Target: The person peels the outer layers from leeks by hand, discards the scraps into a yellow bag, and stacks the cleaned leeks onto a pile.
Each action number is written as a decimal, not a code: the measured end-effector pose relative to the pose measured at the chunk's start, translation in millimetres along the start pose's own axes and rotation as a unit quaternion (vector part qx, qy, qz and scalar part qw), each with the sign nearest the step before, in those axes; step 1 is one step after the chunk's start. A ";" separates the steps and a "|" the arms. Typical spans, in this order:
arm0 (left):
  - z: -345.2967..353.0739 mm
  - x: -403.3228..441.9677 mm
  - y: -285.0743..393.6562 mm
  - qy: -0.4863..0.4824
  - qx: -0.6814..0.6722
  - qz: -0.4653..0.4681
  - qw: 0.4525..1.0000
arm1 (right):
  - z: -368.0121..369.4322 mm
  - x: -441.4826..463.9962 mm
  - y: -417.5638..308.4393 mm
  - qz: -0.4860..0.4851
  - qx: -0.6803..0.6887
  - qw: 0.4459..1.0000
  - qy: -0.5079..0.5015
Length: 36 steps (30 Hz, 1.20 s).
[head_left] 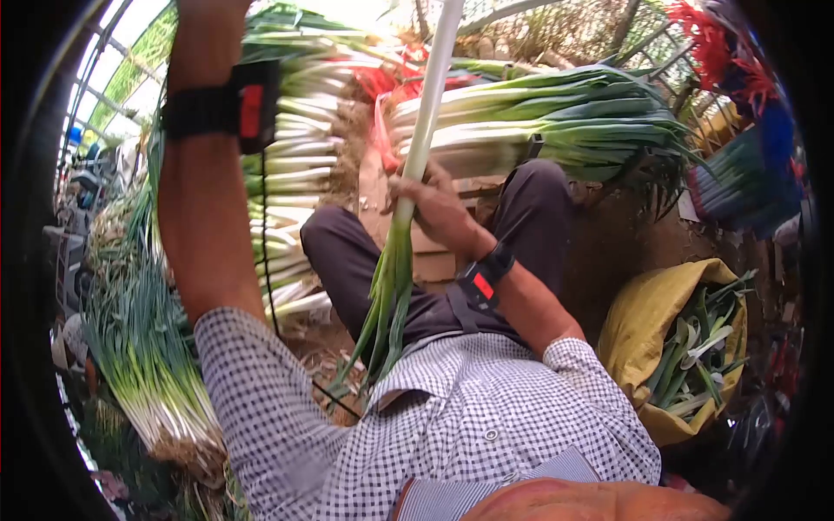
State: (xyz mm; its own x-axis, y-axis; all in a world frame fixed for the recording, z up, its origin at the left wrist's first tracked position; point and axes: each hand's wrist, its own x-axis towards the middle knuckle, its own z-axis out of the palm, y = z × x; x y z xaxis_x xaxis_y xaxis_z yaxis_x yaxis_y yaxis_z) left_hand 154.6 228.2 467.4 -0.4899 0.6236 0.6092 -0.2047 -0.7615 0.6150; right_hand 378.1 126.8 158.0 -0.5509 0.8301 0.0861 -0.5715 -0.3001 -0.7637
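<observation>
In the head view, a long leek (425,130) is clasped by the right hand (441,211) near stacked leeks (556,117); the left hand's state cannot be told.

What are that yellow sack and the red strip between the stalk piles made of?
The yellow sack looks matte, perhaps woven plastic or cloth: it bends in soft folds, but no weave shows clearly. The red strip is probably thin plastic, slightly shiny: it looks crumpled and light, though blurred.

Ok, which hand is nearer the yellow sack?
Right. The right hand is forward-left of the yellow sack; the left hand is out of frame, its forearm farther left.
</observation>
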 end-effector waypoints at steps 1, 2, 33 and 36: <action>-5.8 14.9 40.2 -0.056 0.410 0.175 0.893 | -3.8 -2.4 9.4 -0.017 0.002 1.000 -0.009; -19.8 32.6 71.1 -0.071 0.517 0.256 0.814 | -4.7 -7.8 13.7 -0.022 0.006 1.000 -0.019; -240.6 -128.7 68.0 -0.098 0.791 0.026 0.603 | -84.3 -77.4 -599.2 -0.708 -0.444 0.548 0.015; -233.4 -168.7 28.6 -0.104 0.783 -0.028 0.613 | -35.1 -61.7 -642.2 -0.738 -0.343 0.578 0.066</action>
State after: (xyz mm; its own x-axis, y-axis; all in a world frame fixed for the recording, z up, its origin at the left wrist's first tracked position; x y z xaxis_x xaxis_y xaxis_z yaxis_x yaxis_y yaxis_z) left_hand 33.6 60.0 265.4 -0.3673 0.7740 0.5157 0.9275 0.2632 0.2656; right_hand 800.5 284.8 620.7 0.3053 -0.0127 0.9522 0.0409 0.9992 0.0003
